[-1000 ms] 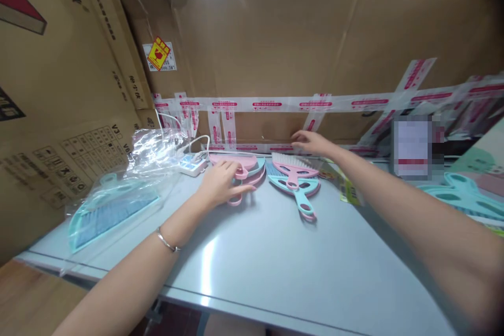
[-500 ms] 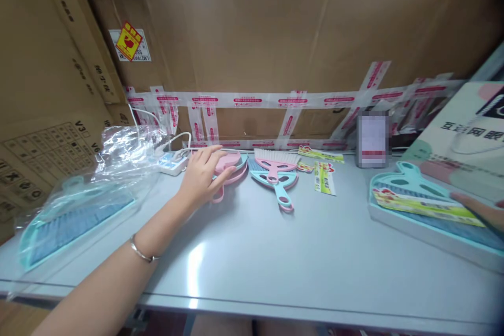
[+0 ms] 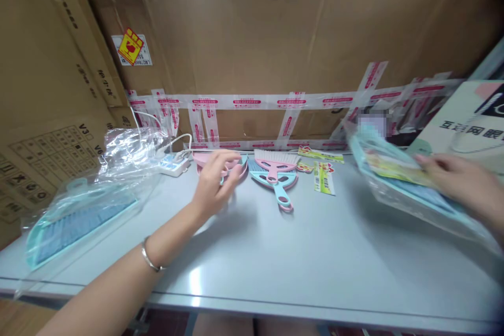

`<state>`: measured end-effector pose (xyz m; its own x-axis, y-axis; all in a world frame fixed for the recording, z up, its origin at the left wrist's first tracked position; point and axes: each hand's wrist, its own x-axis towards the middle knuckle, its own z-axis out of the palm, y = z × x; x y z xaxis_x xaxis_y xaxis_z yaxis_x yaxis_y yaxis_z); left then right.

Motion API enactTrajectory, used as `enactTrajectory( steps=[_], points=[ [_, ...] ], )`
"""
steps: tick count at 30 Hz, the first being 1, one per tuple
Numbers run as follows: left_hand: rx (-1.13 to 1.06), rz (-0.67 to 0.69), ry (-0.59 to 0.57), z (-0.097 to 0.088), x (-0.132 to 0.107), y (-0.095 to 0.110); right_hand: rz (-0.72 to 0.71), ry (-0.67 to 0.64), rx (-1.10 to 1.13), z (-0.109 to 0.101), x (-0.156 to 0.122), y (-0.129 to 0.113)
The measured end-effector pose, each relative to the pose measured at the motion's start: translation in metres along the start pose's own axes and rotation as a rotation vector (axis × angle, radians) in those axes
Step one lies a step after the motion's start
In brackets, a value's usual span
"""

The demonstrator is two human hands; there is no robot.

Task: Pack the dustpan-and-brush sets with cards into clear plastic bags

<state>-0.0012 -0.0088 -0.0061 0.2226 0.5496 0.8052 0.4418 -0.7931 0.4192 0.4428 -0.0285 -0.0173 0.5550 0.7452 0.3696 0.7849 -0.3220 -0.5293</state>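
Note:
My right hand (image 3: 459,181) grips a dustpan and brush set (image 3: 389,178) in mint and blue, lifted off the table and tilted. Clear plastic covers it, and a yellow-green label lies across it. Above the table, my left hand (image 3: 218,186) is empty, its fingers loosely bent and the thumb apart. Behind that hand, partly hidden, lie stacked pink and mint dustpans (image 3: 201,158). To its right, a pink brush (image 3: 277,161) overlaps a mint brush (image 3: 281,189). At the left of the table rests another mint dustpan set (image 3: 84,220) inside clear plastic.
Yellow-green labels (image 3: 324,178) lie behind the brushes. A white power strip (image 3: 173,164) with cables sits at the back left near crumpled plastic (image 3: 132,142). Large cardboard boxes (image 3: 244,37) wall off the back and left. A printed white box (image 3: 464,126) stands at the right.
My right hand has raised the bagged dustpan set from the table and moved it left and back. My left hand has shifted slightly right and nearer, its fingers more bent.

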Motion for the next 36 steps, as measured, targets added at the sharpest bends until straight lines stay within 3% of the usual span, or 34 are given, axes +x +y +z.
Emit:
enactTrajectory(
  steps=[3, 5, 7, 10, 14, 15, 16, 18, 21, 23, 25, 30, 33, 36],
  points=[
    [-0.386, -0.483, -0.228, 0.018, 0.003, 0.013, -0.085, -0.113, 0.051, 0.012, -0.026, -0.109],
    [-0.617, -0.760, -0.310, 0.023, 0.005, 0.014, -0.209, -0.197, 0.101, 0.030, -0.044, -0.158],
    [-0.754, -0.925, -0.300, 0.020, 0.007, 0.011, -0.341, -0.283, 0.156, 0.048, -0.060, -0.186],
    [-0.806, -1.018, -0.144, 0.008, 0.007, 0.005, -0.468, -0.344, 0.324, 0.059, -0.079, -0.198],
    [-0.710, -1.028, 0.038, -0.001, 0.005, 0.002, -0.517, 0.003, 0.633, 0.045, -0.104, -0.180],
    [-0.685, -1.033, 0.072, -0.001, 0.005, 0.003, -0.521, 0.031, 0.683, 0.042, -0.113, -0.175],
    [-0.672, -1.038, 0.103, -0.001, 0.004, 0.003, -0.502, -0.020, 0.726, 0.040, -0.121, -0.170],
    [-0.680, -1.031, 0.157, 0.001, 0.004, 0.004, -0.373, -0.305, 0.831, 0.043, -0.138, -0.165],
    [-0.697, -1.001, 0.246, 0.008, 0.003, 0.004, -0.028, -0.757, 1.049, 0.057, -0.155, -0.170],
    [-0.685, -0.959, 0.304, 0.014, 0.001, 0.004, 0.159, -0.917, 1.230, 0.065, -0.159, -0.179],
    [-0.672, -0.861, 0.338, 0.020, -0.002, 0.004, 0.288, -0.967, 1.398, 0.069, -0.160, -0.187],
    [-0.623, -0.600, 0.281, 0.028, -0.003, 0.010, 0.511, -0.858, 1.598, 0.066, -0.163, -0.191],
    [-0.575, -0.510, 0.351, 0.024, 0.002, 0.013, 0.557, -0.859, 1.622, 0.062, -0.166, -0.189],
    [-0.581, -0.525, 0.470, 0.021, 0.007, 0.016, 0.551, -0.891, 1.630, 0.059, -0.168, -0.190]
  ],
)
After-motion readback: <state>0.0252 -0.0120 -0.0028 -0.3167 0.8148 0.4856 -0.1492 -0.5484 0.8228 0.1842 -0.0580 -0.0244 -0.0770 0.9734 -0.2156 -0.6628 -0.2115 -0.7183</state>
